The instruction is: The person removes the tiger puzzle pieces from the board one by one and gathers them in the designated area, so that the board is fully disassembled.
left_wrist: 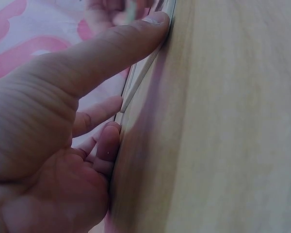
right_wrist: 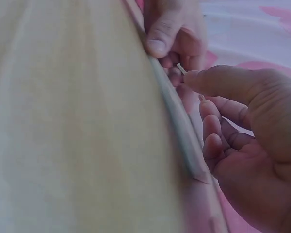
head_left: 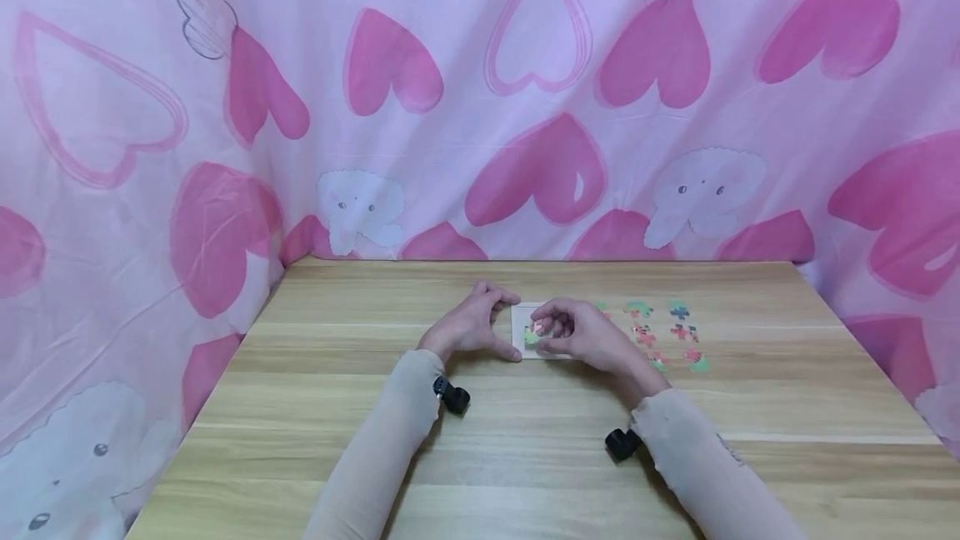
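A small white puzzle tray (head_left: 519,330) lies flat on the wooden table. At its left end, my left hand (head_left: 472,325) holds it, the thumb at the near corner and the fingers toward the far corner. In the left wrist view that thumb (left_wrist: 131,41) lies along the tray's edge. Over the tray, my right hand (head_left: 588,338) pinches a jigsaw piece (head_left: 532,338) with green and red print. The right wrist view shows the piece (right_wrist: 181,69) edge-on at the thumb tip, raised above the tray. The right hand hides the tray's right part.
Several loose jigsaw pieces (head_left: 684,332) lie spread in rows on the table (head_left: 525,473), right of the tray and partly behind the right hand. A pink curtain (head_left: 450,140) with hearts hangs along the table's far edge and sides.
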Demonstrator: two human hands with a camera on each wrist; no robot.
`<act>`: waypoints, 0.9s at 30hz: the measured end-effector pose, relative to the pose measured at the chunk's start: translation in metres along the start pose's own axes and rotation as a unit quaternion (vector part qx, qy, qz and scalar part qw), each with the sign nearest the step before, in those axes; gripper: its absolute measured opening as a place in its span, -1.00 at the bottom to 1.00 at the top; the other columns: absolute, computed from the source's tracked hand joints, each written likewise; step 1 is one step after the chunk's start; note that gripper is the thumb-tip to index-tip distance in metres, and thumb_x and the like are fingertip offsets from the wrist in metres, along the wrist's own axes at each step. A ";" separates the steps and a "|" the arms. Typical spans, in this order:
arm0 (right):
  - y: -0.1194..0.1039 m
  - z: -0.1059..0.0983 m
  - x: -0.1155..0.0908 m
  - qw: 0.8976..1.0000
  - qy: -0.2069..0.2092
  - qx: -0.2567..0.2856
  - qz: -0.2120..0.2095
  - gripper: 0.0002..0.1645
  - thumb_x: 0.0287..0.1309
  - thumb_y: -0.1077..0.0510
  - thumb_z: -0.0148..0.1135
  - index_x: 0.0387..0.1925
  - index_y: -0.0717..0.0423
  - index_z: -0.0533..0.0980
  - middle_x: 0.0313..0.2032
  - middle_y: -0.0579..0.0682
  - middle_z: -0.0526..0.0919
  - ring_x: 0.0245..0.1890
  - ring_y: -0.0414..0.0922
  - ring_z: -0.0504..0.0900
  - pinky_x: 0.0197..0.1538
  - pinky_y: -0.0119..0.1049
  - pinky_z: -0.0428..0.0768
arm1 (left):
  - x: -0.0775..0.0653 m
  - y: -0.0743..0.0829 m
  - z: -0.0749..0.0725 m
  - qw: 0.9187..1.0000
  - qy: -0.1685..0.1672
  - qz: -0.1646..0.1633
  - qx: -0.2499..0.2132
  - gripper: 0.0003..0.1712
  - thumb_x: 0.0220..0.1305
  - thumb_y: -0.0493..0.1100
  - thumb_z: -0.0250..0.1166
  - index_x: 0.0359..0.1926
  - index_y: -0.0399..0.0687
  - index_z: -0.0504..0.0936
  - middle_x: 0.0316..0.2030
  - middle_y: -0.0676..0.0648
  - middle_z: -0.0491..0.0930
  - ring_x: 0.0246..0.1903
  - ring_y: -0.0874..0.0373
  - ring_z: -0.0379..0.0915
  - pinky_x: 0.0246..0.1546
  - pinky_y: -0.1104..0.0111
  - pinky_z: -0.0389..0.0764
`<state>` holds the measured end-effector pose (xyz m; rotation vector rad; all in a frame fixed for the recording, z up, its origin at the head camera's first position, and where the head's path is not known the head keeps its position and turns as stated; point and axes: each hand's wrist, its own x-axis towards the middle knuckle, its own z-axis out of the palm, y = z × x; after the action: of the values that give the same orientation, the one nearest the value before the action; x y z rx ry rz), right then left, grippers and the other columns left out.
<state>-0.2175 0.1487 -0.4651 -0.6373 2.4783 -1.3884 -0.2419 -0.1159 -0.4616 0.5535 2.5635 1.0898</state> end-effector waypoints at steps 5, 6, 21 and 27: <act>-0.010 -0.022 -0.012 0.999 0.029 -0.015 -0.005 -0.52 0.39 0.16 0.56 0.28 0.11 0.67 -0.07 0.02 0.74 -0.10 -0.03 0.65 -0.06 -0.34 0.66 | 0.001 0.000 0.002 1.000 -0.001 -0.001 0.000 0.16 -0.12 0.06 0.90 0.53 0.12 0.56 0.33 -0.02 0.38 0.38 0.02 0.40 0.46 0.08 0.50; -0.012 -0.028 -0.014 0.999 0.035 -0.020 -0.010 -0.51 0.39 0.16 0.55 0.29 0.13 0.67 -0.06 0.03 0.73 -0.10 -0.03 0.63 -0.05 -0.35 0.65 | 0.001 -0.001 0.002 1.000 0.000 -0.001 0.000 0.15 -0.11 0.06 0.90 0.53 0.12 0.56 0.33 -0.02 0.38 0.37 0.02 0.40 0.46 0.09 0.50; -0.019 -0.096 -0.056 0.990 0.125 -0.049 -0.040 -0.54 0.37 0.18 0.58 0.24 0.12 0.68 -0.16 0.11 0.60 -0.21 -0.07 0.51 -0.23 -0.37 0.53 | 0.000 -0.001 0.002 1.000 0.002 -0.006 -0.008 0.14 -0.10 0.00 0.90 0.53 0.12 0.56 0.35 0.00 0.37 0.40 0.01 0.38 0.50 0.09 0.47; -0.010 -0.094 -0.076 0.988 0.127 -0.076 -0.042 -0.55 0.33 0.21 0.61 0.21 0.13 0.71 -0.20 0.04 0.65 -0.24 -0.10 0.55 -0.22 -0.40 0.57 | 0.001 -0.001 0.002 1.000 0.002 -0.008 -0.008 0.14 -0.12 -0.01 0.90 0.52 0.13 0.56 0.32 0.02 0.38 0.38 0.02 0.39 0.49 0.10 0.48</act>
<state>-0.1856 0.2510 -0.4082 -0.6356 2.8106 -1.3976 -0.2417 -0.1149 -0.4642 0.5260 2.5553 1.1070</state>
